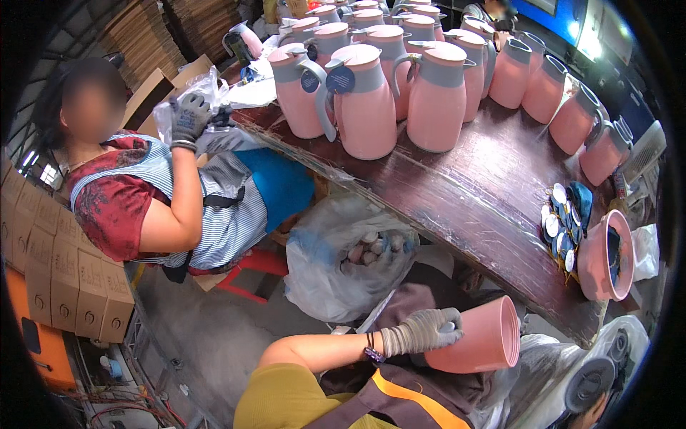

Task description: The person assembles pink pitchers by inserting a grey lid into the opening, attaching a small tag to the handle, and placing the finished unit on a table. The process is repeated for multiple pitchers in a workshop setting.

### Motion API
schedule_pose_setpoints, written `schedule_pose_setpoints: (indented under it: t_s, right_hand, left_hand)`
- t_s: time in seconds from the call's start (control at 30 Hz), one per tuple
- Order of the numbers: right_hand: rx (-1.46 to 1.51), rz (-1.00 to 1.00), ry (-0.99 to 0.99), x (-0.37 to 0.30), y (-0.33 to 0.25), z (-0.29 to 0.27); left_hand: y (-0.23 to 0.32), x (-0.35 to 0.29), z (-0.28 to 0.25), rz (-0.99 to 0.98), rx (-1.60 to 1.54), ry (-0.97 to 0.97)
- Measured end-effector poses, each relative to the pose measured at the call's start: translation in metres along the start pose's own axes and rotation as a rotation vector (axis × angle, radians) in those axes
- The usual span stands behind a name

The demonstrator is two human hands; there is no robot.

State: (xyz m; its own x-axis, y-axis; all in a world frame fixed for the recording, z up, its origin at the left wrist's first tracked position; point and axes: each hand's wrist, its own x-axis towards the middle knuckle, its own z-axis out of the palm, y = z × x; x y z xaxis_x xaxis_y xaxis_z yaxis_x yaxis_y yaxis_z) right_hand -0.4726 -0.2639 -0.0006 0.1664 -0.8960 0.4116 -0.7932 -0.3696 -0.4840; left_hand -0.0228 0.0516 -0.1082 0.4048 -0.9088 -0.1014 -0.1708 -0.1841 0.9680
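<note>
My left hand (pixel 421 332), in a grey-white knit glove, is closed against the pink jug body (pixel 475 343), which lies on its side over my lap with its open rim to the right. A small whitish spot shows at the fingertips; I cannot make out what it is. At the lower right edge, part of my right hand (pixel 592 415) shows beneath a dark grey round base (pixel 589 385) and appears to grip it. A clear plastic bag (pixel 532 379) lies beside it, with another dark round part (pixel 619 344) at its upper end.
Several pink-and-grey jugs (pixel 366 107) stand on the dark wooden table (pixel 457 193). Round tags (pixel 561 225) lie near a pink tub (pixel 607 257). A bag of small round parts (pixel 350 257) sits below the table edge. A gloved co-worker (pixel 164 186) sits at left.
</note>
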Motion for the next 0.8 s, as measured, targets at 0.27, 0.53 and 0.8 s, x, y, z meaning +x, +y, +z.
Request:
schedule_pose_setpoints:
  t_s: [0.27, 0.53, 0.8]
  right_hand:
    - [0.326, -0.211, -0.823, -0.066, -0.183, 0.152]
    - [0.613, -0.549, -0.844, -0.108, -0.219, 0.121]
    - [0.568, -0.289, -0.532, -0.125, -0.207, 0.14]
  left_hand:
    - [0.012, -0.02, -0.004, 0.052, 0.103, -0.079]
    - [-0.001, -0.023, -0.007, 0.012, 0.062, 0.037]
    - [0.006, -0.007, -0.005, 0.01, 0.111, -0.012]
